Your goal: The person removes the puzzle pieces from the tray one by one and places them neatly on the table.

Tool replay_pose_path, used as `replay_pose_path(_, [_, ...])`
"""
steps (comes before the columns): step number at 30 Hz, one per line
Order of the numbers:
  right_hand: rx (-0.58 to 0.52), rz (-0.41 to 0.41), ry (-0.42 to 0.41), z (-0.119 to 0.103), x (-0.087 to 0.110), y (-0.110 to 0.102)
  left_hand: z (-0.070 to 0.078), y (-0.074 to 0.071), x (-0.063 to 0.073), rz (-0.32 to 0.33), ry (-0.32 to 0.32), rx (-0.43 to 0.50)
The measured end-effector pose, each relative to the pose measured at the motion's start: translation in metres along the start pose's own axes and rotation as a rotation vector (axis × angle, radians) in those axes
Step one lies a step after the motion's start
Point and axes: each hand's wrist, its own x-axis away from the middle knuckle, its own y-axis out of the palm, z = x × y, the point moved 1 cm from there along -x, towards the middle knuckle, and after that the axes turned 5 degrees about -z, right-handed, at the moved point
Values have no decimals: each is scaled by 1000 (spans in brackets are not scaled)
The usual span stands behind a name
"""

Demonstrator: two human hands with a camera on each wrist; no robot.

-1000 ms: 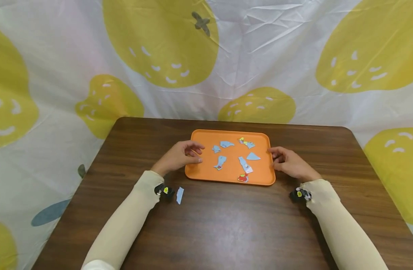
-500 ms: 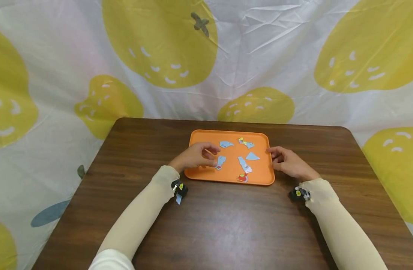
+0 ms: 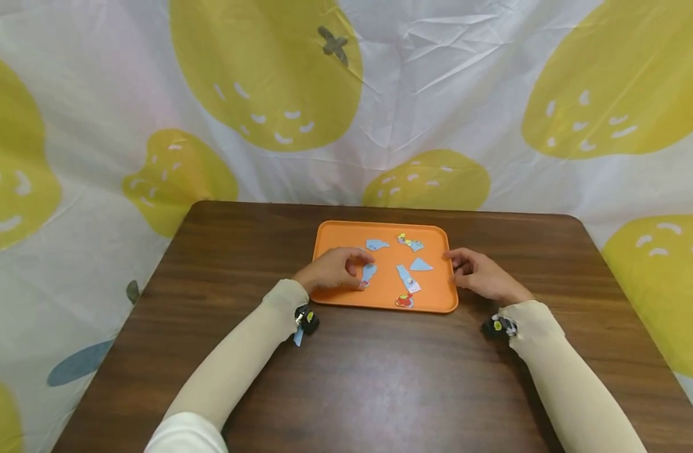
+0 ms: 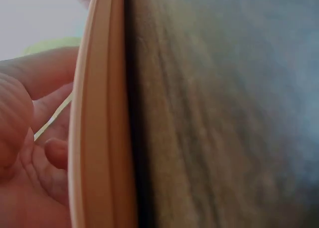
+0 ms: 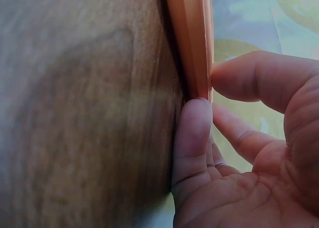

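Note:
An orange tray (image 3: 380, 292) holds several torn-looking blue paper pieces, some with red or yellow print. My left hand (image 3: 336, 267) reaches over the tray's left part, thumb and forefinger apart around a blue piece (image 3: 369, 272). In the left wrist view, its fingertips are hidden behind the tray rim. My right hand (image 3: 482, 274) holds the tray's right edge; the right wrist view has the thumb (image 5: 194, 123) at the tray wall and a finger against the rim. Right of the left hand lie a blue triangle (image 3: 422, 265) and a long blue piece (image 3: 407, 279).
The tray rests on a dark brown wooden table (image 3: 380, 371). A blue strip (image 3: 298, 337) lies on the wood, partly covered by the left wrist camera. Behind the table hangs a white cloth (image 3: 289, 173) printed with yellow fruit.
My left hand has moved right from the tray's left edge to over the pieces, covering a small blue one. My right hand stays at the right edge.

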Motion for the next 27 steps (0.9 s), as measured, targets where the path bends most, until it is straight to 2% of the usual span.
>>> replay_pose_path(8, [3, -5, -13, -2, -2, 1, -1, -1, 0, 3, 5, -24])
replay_pose_path(17, [18, -2, 9, -3, -1, 1, 3, 2, 6, -68, 104, -34])
replay_pose_path(22, [12, 4, 8, -3, 0, 0, 8, 4, 11, -70, 151, -72])
replay_pose_path(27, [-3, 0, 11, -2, 1, -1, 7, 6, 14, -79, 178, -82])
